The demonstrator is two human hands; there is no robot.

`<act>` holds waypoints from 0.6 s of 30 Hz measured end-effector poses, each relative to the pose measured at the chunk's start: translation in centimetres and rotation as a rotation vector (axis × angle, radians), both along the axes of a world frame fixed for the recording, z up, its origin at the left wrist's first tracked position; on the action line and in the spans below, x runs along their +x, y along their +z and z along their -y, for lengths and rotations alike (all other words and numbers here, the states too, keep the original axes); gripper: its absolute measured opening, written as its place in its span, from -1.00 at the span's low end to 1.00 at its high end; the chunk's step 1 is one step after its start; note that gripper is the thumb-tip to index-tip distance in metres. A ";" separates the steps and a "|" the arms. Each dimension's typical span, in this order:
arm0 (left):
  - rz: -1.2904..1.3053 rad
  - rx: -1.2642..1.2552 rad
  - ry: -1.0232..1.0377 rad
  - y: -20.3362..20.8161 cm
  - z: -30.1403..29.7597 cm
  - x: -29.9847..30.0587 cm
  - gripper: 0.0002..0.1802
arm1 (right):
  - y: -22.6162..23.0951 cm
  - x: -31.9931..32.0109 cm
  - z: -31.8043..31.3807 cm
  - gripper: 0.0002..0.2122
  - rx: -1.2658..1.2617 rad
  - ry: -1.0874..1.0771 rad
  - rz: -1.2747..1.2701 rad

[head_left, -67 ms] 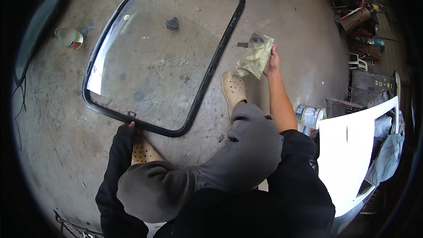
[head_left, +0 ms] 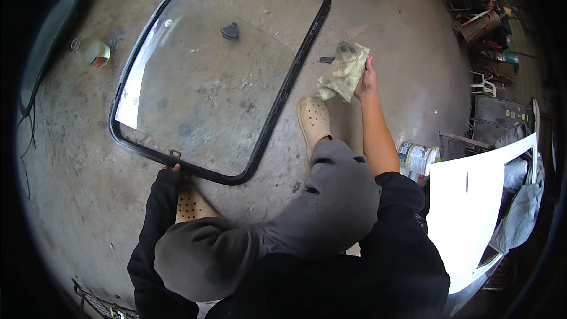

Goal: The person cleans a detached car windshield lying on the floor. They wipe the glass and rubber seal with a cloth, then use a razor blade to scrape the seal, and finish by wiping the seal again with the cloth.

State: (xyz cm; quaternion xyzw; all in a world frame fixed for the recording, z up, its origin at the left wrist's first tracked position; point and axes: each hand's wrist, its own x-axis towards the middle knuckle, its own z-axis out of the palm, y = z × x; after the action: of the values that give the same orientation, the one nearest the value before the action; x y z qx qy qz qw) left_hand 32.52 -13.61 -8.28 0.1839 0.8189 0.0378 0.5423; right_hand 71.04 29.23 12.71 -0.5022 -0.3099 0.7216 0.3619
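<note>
At the upper left of the frame, a jar (head_left: 96, 52) with clear liquid stands on the concrete floor (head_left: 94, 159), near the black frame (head_left: 284, 91); if the frame swings to this side, I think the jar could be knocked over and spill. The black frame with its glass pane (head_left: 218, 77) takes the upper middle and left of the picture. At its lower edge, the left hand (head_left: 176, 168) touches the rim beside a small bracket (head_left: 175, 154); most of its fingers are hidden, so I cannot tell if they are clamped. Should this contact slip, the rim could fall upon the left shoe (head_left: 194, 204) just below, or the glass could crack. Right of the upper middle, the right hand (head_left: 367, 80) has its fingers clamped on a stained yellowish cloth (head_left: 344, 74), mostly hidden behind it. Grit caught in the cloth might scratch the glass. The right shoe (head_left: 313, 115) is near the rim, and 1 careless step could press on it.
</note>
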 end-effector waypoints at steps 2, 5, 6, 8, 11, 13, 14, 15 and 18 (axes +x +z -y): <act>-0.013 -0.021 0.025 0.2 -0.4 0.2 -0.71 | -1.7 0.9 -4.4 -0.44 0.032 0.056 -0.083; -0.034 -0.054 0.082 0.3 -0.7 0.6 -0.71 | -4.2 0.2 -10.1 -0.58 0.298 0.175 0.277; -0.048 -0.069 0.109 0.7 -0.4 0.5 -0.72 | -3.9 -1.9 -10.7 -0.62 0.502 0.252 0.605; -0.075 -0.088 0.166 1.7 -0.2 0.5 -0.72 | -5.9 -4.7 -11.7 -0.65 1.004 0.435 0.996; -0.096 -0.105 0.253 3.2 0.0 1.7 -0.73 | -10.1 -6.3 -11.0 -0.56 1.561 0.775 1.093; -0.114 -0.129 0.301 4.6 -0.1 2.7 -0.73 | -12.2 -6.0 -8.0 -0.47 1.520 0.922 1.103; -0.123 -0.141 0.326 5.3 0.1 3.1 -0.73 | -12.9 -5.7 -6.0 -0.44 1.539 0.927 1.093; -0.121 -0.143 0.350 5.6 0.2 3.7 -0.74 | -13.2 -4.9 -4.3 -0.42 1.452 1.064 1.070; -0.111 -0.149 0.404 6.0 0.2 4.9 -0.74 | -11.1 -3.5 -1.0 -0.40 1.415 1.418 1.111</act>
State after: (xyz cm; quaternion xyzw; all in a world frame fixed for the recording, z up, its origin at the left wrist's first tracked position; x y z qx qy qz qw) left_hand 37.41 -13.82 -2.25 -0.0226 0.8683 0.0747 0.4898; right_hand 67.59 30.26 1.60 -0.1477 -0.9770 0.1058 -0.1118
